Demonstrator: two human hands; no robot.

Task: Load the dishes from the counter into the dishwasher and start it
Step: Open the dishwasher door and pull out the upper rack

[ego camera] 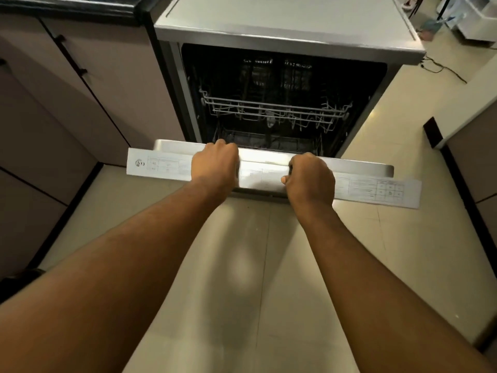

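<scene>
1. Both forearms reach out; the left hand (215, 164) and right hand (309, 179) each have their grip curled over the top edge of the silver steel dishwasher door (265, 160), which hangs nearly flat.
2. With the grey wire upper rack (274, 110) looking bare, I judge this to be opening: lower evenly, don't drop.
3. Its dark lower rack (269, 143) is too dim to read.
4. No dishes show; the dark bench (67, 6) is cut off at top left.
</scene>
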